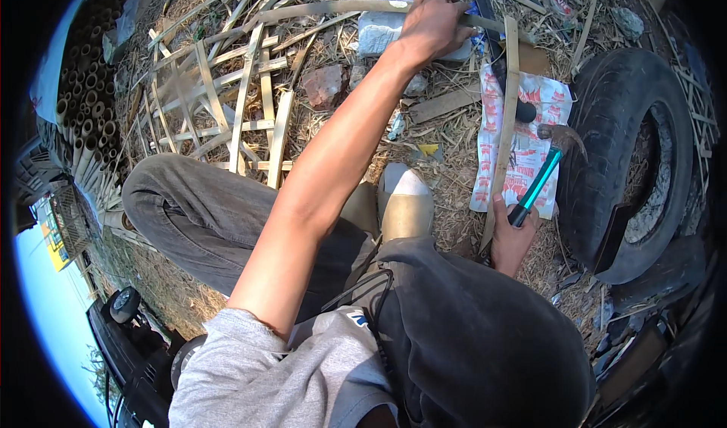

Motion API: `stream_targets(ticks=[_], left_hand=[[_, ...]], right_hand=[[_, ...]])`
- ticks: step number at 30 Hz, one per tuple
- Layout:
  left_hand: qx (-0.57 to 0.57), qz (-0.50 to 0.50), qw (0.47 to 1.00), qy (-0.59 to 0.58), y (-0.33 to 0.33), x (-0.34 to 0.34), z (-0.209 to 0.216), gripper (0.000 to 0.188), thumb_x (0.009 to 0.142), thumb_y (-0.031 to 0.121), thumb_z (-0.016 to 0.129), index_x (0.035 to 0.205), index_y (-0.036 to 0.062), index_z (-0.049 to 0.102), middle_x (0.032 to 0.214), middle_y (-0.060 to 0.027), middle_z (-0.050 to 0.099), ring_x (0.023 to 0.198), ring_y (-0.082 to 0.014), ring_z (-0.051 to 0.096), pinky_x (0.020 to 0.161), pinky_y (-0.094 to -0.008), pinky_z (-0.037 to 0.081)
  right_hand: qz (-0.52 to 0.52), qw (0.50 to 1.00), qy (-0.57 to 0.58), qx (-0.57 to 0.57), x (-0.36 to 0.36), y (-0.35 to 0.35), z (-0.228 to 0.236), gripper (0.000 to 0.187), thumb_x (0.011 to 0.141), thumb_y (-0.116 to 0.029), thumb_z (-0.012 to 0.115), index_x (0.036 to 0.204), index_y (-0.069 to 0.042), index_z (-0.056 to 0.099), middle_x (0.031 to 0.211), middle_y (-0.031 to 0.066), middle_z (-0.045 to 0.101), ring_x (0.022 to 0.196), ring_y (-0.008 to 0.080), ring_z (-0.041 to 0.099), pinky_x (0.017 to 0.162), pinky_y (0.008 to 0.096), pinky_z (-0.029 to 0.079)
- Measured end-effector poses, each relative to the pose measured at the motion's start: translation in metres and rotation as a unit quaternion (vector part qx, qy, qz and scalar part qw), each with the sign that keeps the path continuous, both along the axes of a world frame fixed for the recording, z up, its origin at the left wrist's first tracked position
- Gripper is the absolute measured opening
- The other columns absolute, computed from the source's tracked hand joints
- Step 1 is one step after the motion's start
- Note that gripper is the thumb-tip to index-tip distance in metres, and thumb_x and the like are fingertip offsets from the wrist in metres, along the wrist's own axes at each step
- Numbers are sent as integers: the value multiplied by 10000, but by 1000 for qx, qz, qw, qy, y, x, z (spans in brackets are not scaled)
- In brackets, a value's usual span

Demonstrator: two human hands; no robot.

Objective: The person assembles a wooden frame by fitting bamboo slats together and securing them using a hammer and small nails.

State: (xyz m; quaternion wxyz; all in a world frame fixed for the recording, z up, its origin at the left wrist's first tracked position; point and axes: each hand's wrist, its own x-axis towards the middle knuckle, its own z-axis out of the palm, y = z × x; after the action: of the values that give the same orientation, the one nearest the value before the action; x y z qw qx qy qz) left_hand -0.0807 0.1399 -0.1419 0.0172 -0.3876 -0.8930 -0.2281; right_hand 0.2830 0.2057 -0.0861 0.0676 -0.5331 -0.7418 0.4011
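My left hand (433, 20) reaches far ahead and is closed on a long, bent bamboo strip (326, 8), above a pale stone block (379, 34). The strip shows on both sides of the hand, but the fingers partly hide it there. Lower at the right, my right hand (515, 238) is closed around the black grip end of a claw hammer (539, 182) with a teal handle. The hammer's head points away from me over a red-and-white printed sack (492, 148). An upright-lying bamboo slat (506, 125) crosses the sack, close by my right thumb.
An old tyre (606, 163) lies right of the sack. At the left, crossed bamboo slats (241, 95) form a lattice on the littered ground. Stacked bamboo poles (91, 117) lie beyond it. A reddish stone (324, 85) sits near the lattice. My shoe (407, 212) is planted in the middle.
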Motion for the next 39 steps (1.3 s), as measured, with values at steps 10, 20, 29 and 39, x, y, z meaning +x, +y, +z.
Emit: stream_targets(ticks=[10, 20, 29, 39], left_hand=[[-250, 403, 840, -265, -245, -20, 102, 582, 877, 542, 737, 811, -36, 730, 673, -120, 672, 571, -228, 604, 592, -406, 478], [-359, 395, 819, -210, -246, 67, 66, 518, 702, 434, 878, 870, -39, 747, 870, -259, 728, 862, -406, 729, 803, -459, 561], [53, 297, 893, -335, -180, 5, 137, 359, 922, 204, 738, 1176, -47, 701, 983, -121, 764, 835, -152, 703, 761, -352, 549], [213, 353, 808, -420, -166, -25, 51, 371, 894, 313, 802, 1054, -14, 728, 840, -17, 705, 726, -108, 635, 700, -253, 494]], right_hand=[[84, 994, 36, -52, -37, -39, 6, 377, 826, -201, 840, 715, 16, 553, 813, 72, 495, 695, 220, 500, 658, 372, 403], [280, 958, 44, -48, -70, -68, -23, 418, 806, -319, 849, 737, 29, 628, 873, 114, 539, 714, 278, 552, 668, 429, 464], [303, 950, 75, 32, -52, -66, -44, 408, 819, -255, 808, 884, 109, 635, 1023, 184, 518, 972, 353, 525, 845, 457, 448], [272, 962, 6, -22, -6, -58, -39, 428, 874, -285, 769, 883, 118, 624, 1025, 180, 502, 966, 339, 536, 836, 441, 460]])
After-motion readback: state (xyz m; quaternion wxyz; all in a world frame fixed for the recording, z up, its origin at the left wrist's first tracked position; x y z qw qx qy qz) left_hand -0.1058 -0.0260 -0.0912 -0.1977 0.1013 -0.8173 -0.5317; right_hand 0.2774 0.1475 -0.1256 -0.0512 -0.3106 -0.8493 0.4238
